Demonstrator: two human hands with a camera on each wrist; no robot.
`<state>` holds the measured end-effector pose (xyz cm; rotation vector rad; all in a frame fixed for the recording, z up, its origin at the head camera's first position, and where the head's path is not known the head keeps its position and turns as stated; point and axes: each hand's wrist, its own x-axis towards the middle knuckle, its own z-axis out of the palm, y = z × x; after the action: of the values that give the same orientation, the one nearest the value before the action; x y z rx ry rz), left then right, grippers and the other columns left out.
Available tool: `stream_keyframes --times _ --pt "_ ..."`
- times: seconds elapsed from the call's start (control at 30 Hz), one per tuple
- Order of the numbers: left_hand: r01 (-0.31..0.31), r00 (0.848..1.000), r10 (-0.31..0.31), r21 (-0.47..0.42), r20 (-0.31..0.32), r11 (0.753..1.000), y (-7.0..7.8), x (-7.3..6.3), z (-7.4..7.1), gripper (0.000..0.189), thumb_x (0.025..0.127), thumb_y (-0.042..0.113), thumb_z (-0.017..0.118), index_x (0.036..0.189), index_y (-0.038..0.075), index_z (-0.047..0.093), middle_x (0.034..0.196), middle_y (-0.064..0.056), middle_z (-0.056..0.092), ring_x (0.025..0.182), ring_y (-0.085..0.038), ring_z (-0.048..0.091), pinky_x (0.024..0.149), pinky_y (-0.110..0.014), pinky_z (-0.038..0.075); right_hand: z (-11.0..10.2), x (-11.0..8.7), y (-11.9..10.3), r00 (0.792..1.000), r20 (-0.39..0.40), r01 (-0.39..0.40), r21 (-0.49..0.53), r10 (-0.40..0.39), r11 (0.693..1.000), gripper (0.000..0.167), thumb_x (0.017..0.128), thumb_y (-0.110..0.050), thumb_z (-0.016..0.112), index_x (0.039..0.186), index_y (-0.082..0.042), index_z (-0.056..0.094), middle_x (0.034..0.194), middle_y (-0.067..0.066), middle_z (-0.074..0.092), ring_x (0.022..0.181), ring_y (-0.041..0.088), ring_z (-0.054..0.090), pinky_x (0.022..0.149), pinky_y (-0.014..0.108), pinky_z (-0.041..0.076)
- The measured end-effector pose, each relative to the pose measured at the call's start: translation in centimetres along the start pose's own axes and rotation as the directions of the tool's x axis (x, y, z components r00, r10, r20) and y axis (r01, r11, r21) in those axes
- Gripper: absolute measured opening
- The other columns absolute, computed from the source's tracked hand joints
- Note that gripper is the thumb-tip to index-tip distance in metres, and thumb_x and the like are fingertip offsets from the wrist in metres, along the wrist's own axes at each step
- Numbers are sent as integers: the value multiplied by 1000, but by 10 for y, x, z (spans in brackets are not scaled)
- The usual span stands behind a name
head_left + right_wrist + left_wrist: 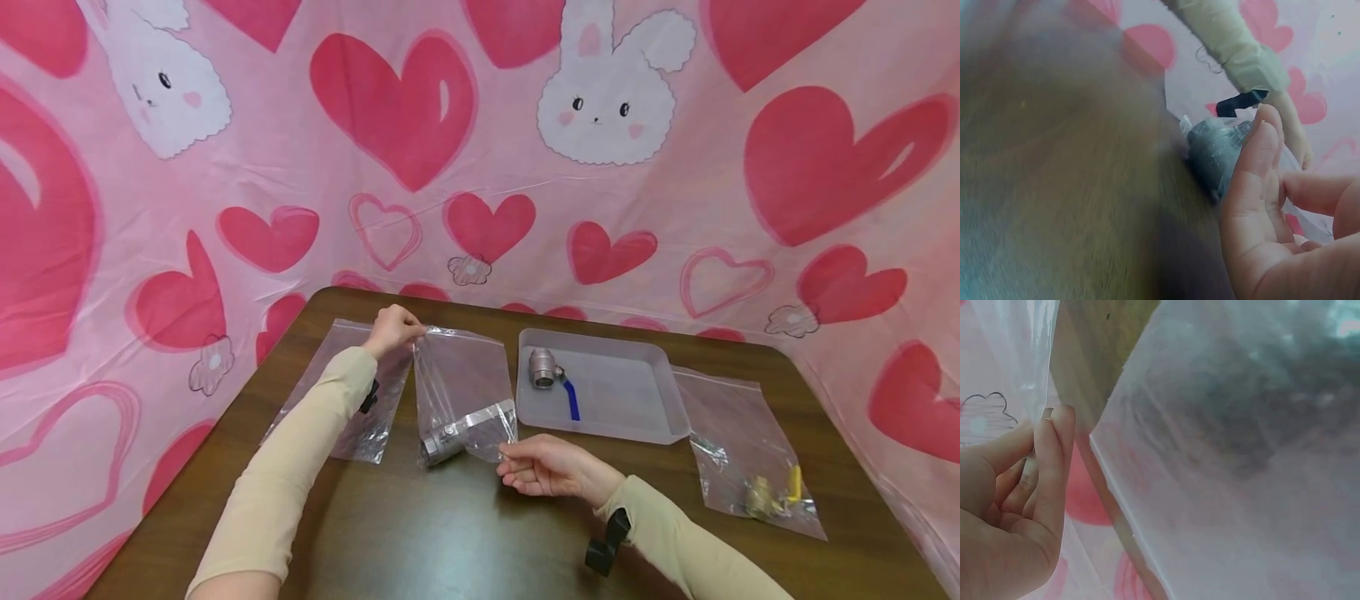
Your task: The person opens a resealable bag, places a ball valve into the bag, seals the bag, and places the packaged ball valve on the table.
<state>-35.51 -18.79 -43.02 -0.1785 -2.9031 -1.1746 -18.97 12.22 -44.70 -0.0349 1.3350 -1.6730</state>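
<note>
A clear zip bag point(468, 375) lies in the middle of the table, with a silver metal valve point(442, 446) and its flat lever inside, near the bottom. At the bag's top left corner, my left hand point(393, 329) pinches the edge between thumb and fingers; the left wrist view shows the film gathered at the fingertips. My right hand point(551, 467) pinches the lower right corner of the same bag. In the right wrist view the bagged metal piece point(1213, 156) shows beyond the fingers, partly hidden by them.
Right of the bag, a translucent tray point(630, 429) holds a metal ball valve point(542, 368) with a blue lever. A second bag point(727, 408) at the right contains a brass valve point(761, 497) with a yellow handle. Another clear bag point(375, 433) lies partly under my left arm.
</note>
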Motion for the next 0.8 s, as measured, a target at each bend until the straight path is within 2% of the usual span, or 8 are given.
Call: stream_keyframes --times 0.1,0.2,0.33,0.43,0.53,0.67,0.8 --pt "6 1000 -6 18 -1 1000 3 5 -1 22 92 20 71 92 0 79 81 -13 77 69 -24 74 69 -31 60 0 1 2 998 -47 26 -60 -29 998 24 105 -18 46 91 -11 64 77 -6 74 69 3 70 67 16 57" --pt "12 1000 -13 33 8 999 4 10 -1 22 92 20 71 93 0 79 81 -13 77 67 -23 75 83 -39 59 0 2 2 995 -87 50 -96 -58 994 20 104 -19 50 96 -8 64 77 -5 74 69 4 70 67 18 58" --pt "12 1000 -13 51 17 999 6 15 0 22 91 20 71 94 0 79 77 -14 76 64 -23 74 98 -46 53 0 3 3 991 -110 59 -115 -72 992 22 103 -20 51 103 -1 63 77 -4 74 70 4 71 68 18 58" --pt "13 1000 -14 76 17 997 7 18 3 21 90 21 72 92 1 79 73 -13 76 60 -21 72 99 -47 51 0 4 4 990 -121 61 -127 -76 990 25 103 -20 52 107 3 61 77 -5 74 69 4 71 67 18 58" --pt "13 1000 -15 92 20 996 9 21 8 21 90 20 72 89 1 79 71 -12 75 59 -21 72 96 -46 53 -1 4 5 987 -141 59 -147 -80 987 26 103 -20 52 106 5 61 76 -5 74 68 3 70 66 18 58" --pt "24 999 -26 86 21 996 12 25 12 20 90 19 72 86 1 78 73 -14 75 59 -22 73 92 -43 56 0 7 5 983 -161 60 -177 -89 982 27 103 -21 53 106 4 61 76 -4 74 67 3 70 65 19 58" --pt "41 999 -42 93 14 995 12 29 14 19 90 19 72 87 1 78 73 -14 75 57 -21 72 96 -42 54 2 8 3 982 -163 69 -182 -99 981 26 103 -24 53 107 2 59 78 -3 74 69 5 71 66 20 59"
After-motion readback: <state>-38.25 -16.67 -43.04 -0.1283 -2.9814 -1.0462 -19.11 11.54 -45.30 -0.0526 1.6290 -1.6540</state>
